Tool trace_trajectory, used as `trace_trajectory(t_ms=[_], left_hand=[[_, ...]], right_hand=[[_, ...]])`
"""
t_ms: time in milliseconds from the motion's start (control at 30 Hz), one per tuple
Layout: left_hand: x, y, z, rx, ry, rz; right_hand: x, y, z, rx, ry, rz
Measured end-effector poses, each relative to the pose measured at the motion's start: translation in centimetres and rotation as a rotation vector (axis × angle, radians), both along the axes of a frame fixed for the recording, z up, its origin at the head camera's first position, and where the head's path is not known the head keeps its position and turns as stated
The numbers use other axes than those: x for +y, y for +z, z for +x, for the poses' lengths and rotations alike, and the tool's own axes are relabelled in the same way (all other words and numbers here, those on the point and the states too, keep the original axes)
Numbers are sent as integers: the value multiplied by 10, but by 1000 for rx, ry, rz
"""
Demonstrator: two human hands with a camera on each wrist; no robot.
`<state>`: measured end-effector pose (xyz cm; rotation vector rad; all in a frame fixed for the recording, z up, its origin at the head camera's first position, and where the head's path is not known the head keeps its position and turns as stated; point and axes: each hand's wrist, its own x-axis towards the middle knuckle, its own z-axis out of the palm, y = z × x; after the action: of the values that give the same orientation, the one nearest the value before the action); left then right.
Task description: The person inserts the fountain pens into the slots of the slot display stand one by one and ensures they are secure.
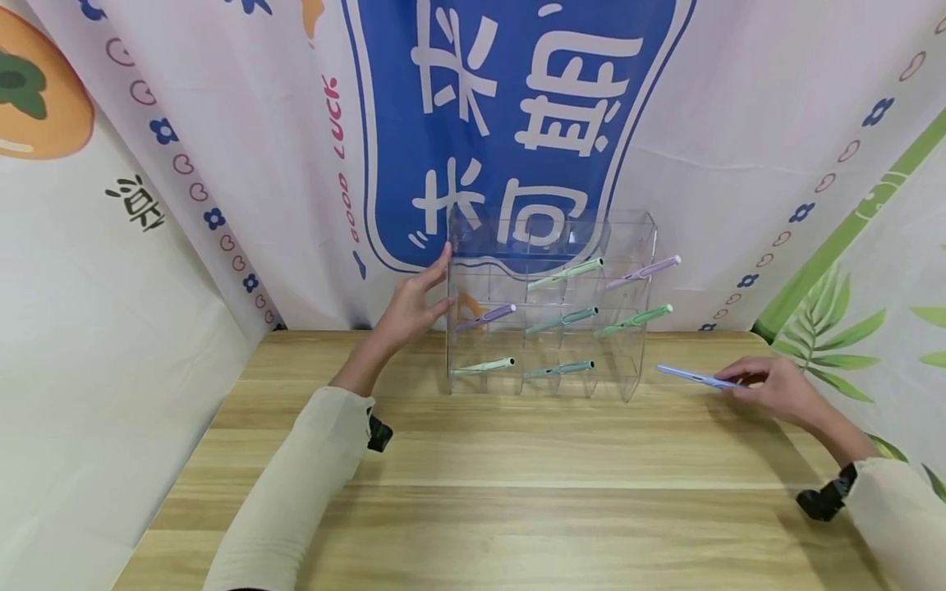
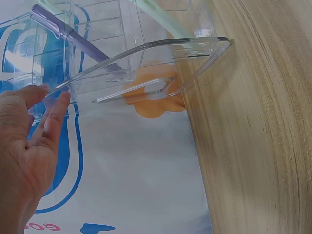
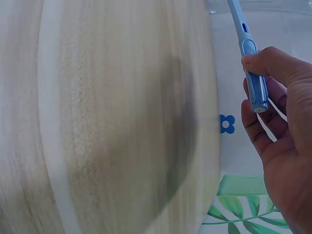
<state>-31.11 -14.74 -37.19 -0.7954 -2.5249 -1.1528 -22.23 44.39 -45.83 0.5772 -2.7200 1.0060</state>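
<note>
A clear acrylic pen rack stands at the back of the table, with several pens slanting out of its compartments. At its left side panel, my left hand holds the edge between thumb and fingers. Off to the rack's right, my right hand pinches a light blue pen near one end, above the table. In the right wrist view, thumb and fingers grip the blue pen with its end pointing down. A purple pen sits in the rack close to my left hand in the left wrist view.
The rack also holds a lilac pen, a green pen, a teal pen and a pale green pen. Behind it hangs a printed cloth. The wooden table stretches toward me.
</note>
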Motion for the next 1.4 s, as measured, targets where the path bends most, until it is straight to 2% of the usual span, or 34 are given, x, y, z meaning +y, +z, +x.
trace_trajectory(t_ms=[333,667,1067,1400], left_hand=[[0,0,0,4,-10,6],[0,1,0,3,-14,13],[0,0,0,5,-28,27],[0,-1,-1,14,-32,30]], right_hand=[[-4,12,7,63,25,1],[-17,31,18,35,37,-48],[-33,43,22,73,136,-129],[-51,49,23,113,98,-114]])
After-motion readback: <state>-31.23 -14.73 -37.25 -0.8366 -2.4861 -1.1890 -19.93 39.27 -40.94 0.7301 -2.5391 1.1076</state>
